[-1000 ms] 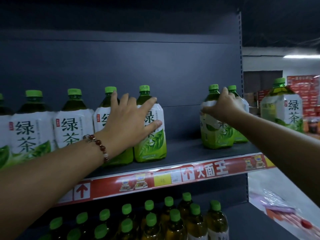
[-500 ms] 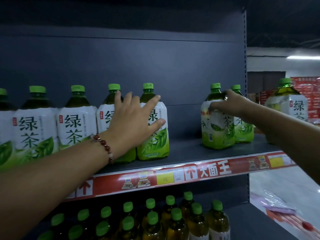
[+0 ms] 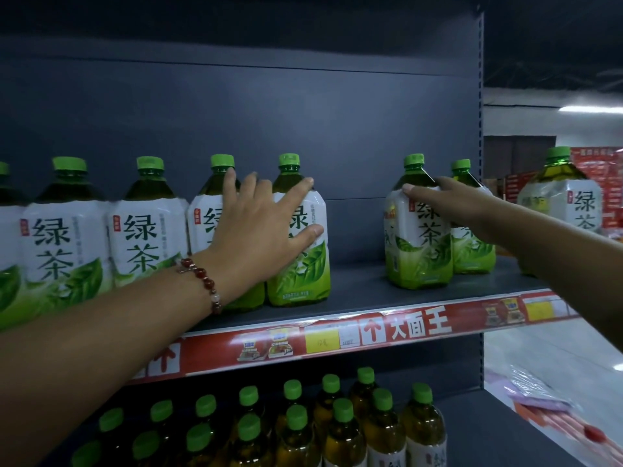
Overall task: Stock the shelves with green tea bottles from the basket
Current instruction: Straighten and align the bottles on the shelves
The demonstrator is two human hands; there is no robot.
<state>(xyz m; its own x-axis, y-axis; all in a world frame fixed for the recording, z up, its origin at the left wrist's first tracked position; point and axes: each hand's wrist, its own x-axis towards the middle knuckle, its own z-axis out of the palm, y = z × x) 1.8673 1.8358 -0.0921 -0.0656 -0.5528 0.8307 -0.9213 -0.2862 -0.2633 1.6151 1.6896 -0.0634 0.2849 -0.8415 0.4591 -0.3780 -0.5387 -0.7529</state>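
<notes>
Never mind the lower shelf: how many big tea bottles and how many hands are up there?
Large green tea bottles: 8, counting one cut off at the left edge and one past the shelf's end post
Hands: 2, the left hand and the right hand
Total: 10

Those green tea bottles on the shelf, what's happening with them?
A person is lining up large green tea bottles on the upper shelf. The left hand lies flat, fingers spread, against the last bottle of the row. The right hand holds the shoulder of a separate bottle farther right, with a bare gap of shelf between the two. Smaller bottles fill the shelf below.
</notes>
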